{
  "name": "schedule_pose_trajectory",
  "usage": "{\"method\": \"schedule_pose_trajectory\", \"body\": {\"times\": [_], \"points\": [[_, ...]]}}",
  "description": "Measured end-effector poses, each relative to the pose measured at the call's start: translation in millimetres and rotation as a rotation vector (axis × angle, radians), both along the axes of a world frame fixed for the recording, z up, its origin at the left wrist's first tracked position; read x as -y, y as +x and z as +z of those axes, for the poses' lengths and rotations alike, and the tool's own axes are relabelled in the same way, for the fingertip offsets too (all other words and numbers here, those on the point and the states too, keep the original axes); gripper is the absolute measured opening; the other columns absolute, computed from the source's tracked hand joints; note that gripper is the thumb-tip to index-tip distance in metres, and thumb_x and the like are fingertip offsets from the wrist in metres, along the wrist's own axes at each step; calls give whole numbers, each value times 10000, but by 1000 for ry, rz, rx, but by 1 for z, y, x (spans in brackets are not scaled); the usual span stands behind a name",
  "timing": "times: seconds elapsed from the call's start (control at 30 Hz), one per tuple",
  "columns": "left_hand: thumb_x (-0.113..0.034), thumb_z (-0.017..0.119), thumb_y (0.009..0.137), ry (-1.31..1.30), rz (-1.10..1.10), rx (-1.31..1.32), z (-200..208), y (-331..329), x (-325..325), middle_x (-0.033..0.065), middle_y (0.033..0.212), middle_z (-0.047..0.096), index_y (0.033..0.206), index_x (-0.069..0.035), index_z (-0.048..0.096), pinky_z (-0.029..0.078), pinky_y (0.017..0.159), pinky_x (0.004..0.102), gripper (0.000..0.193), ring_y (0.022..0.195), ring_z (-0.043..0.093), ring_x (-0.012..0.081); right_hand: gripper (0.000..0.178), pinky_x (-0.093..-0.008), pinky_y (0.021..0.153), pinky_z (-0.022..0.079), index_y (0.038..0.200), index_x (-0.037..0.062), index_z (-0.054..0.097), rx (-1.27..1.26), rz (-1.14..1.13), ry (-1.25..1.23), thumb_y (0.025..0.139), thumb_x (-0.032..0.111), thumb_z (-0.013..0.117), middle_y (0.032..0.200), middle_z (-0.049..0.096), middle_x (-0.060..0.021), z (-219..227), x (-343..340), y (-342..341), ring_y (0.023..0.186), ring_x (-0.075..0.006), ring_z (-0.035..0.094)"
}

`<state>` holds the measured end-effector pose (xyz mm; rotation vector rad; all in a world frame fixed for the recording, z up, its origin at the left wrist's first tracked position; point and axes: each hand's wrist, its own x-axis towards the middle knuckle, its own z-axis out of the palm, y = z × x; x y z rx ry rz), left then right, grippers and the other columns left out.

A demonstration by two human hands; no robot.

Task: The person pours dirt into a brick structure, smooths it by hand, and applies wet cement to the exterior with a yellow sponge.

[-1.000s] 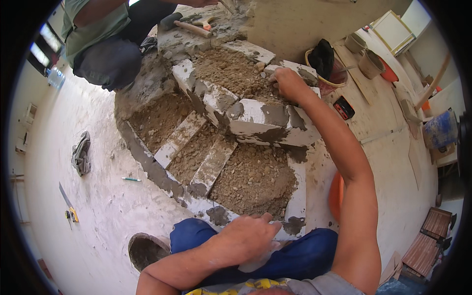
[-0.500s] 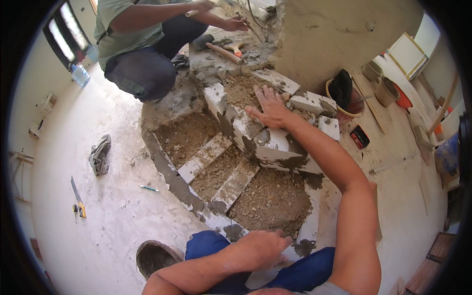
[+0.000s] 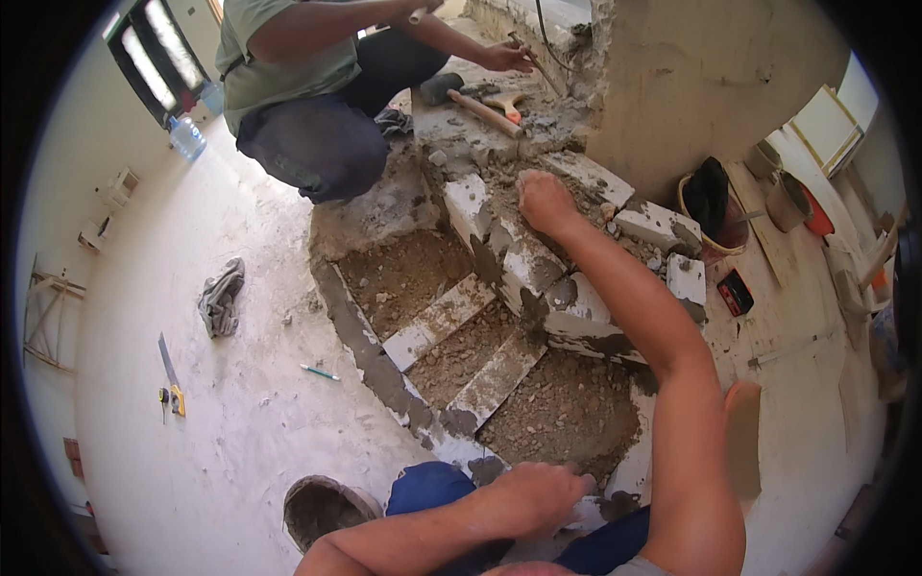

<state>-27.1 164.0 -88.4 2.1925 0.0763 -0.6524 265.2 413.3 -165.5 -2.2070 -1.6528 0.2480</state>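
My right hand (image 3: pixel 547 202), its fingers curled in, rests at the dirt and rubble fill inside the upper row of white blocks. Whatever it may grip is hidden under the fingers. Low in the view, my left hand (image 3: pixel 544 499) is closed above the front block edge, by my knee; its grasp is turned out of sight. Between the hands, two pale block strips (image 3: pixel 440 322) divide the lower bed of crumbly rubble (image 3: pixel 567 403). Grey mortar smears the upright white block (image 3: pixel 469 204) and its neighbours.
A co-worker (image 3: pixel 298 96) squats at the far left, gripping a chisel-like rod (image 3: pixel 540 63) against the ledge. A mallet (image 3: pixel 485 110) and a brush (image 3: pixel 505 104) lie there. Nearby are a mortar bucket (image 3: pixel 327 509), a handsaw (image 3: pixel 173 379), a rag (image 3: pixel 223 298) and buckets (image 3: pixel 789 204).
My right hand has gone from spread flat on the rubble to curled fingers. My left hand stays closed. The whole view has shifted a little, moving the scene rightward.
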Motion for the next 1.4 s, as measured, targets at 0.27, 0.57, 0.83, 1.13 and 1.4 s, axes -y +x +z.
{"method": "schedule_pose_trajectory", "body": {"times": [0.27,0.57,0.83,1.13,1.4], "points": [[-302,674,1020,-55,19,131,-5,-5,-9,233,1152,672,1276,-11,604,603,871,542,393,1038,722,461,665,-523,1285,320,1588,-122,360,154,255,-14,1127,358,373,1663,372,-323,-44,-12,32,1554,-478,354],[-331,682,1014,-22,22,193,-6,-6,-3,233,1095,677,1246,-3,612,607,833,532,408,970,732,460,588,-472,1202,428,1482,-91,520,139,283,-143,1102,341,399,1499,579,-307,-29,-47,47,1391,-449,562],[-316,712,986,58,31,185,-11,-4,10,235,1086,694,1204,0,628,610,830,517,393,973,739,441,601,-463,1257,360,1563,11,503,32,282,-305,1103,391,433,1610,504,-236,9,-34,25,1487,-400,481],[-290,704,999,76,62,195,8,-18,14,227,1067,701,1191,-2,625,599,843,516,355,979,734,433,584,-469,1322,268,1679,155,376,293,370,-316,1166,431,331,1763,305,-62,4,63,34,1612,-348,291],[-300,706,988,61,-4,227,14,-19,39,211,956,724,1135,2,658,592,826,506,339,939,742,414,573,-537,1269,355,1678,171,355,595,239,-221,1122,262,462,1715,378,-93,-3,104,32,1542,-369,402]]}}
